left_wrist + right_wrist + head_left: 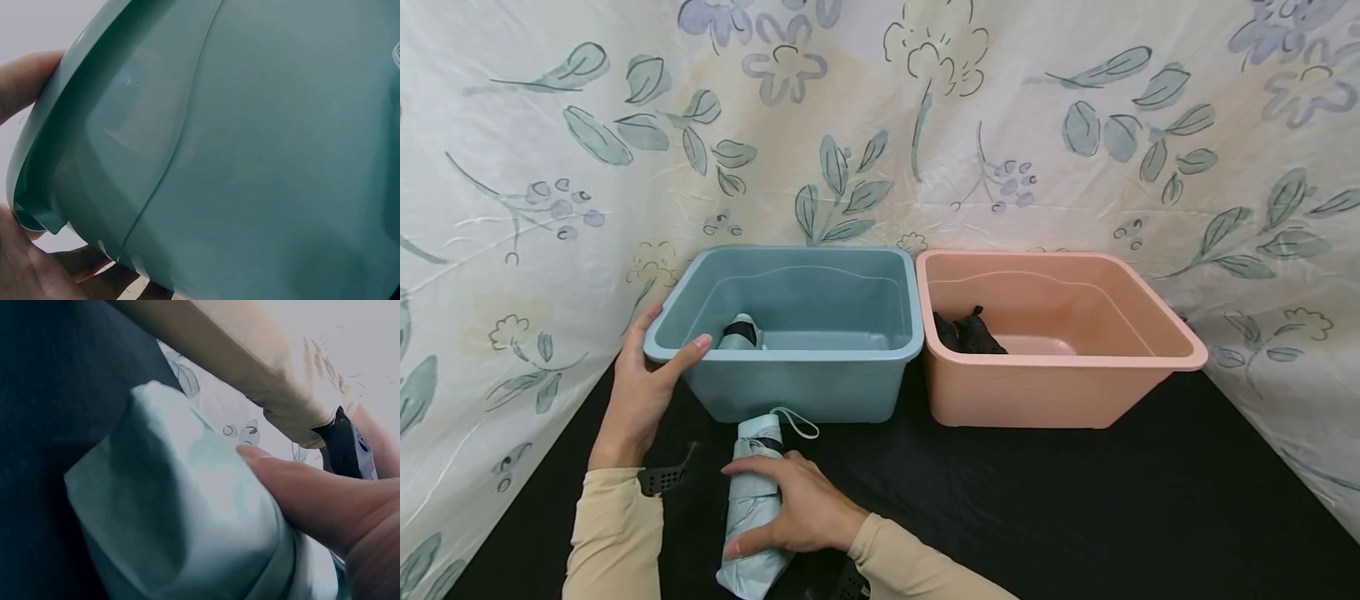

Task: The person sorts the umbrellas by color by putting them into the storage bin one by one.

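Observation:
A folded light-blue umbrella (748, 507) with a white wrist loop lies on the black table in front of the blue bin (805, 387). My right hand (808, 504) holds it from above, thumb on the near part and fingers farther up. Up close in the right wrist view, the thumb (300, 487) presses along the umbrella's pale fabric (187, 519). With its thumb over the rim and its fingers outside, my left hand (636, 400) grips the bin's left corner. Inside that bin sits a light-blue item with a black band (741, 332), partly hidden by the front wall.
To the right, almost touching the blue bin, stands a pink bin (1022, 396) with black items (977, 333) in its left corner. A floral curtain (850, 125) hangs behind both bins and down the sides of the black table (1037, 508).

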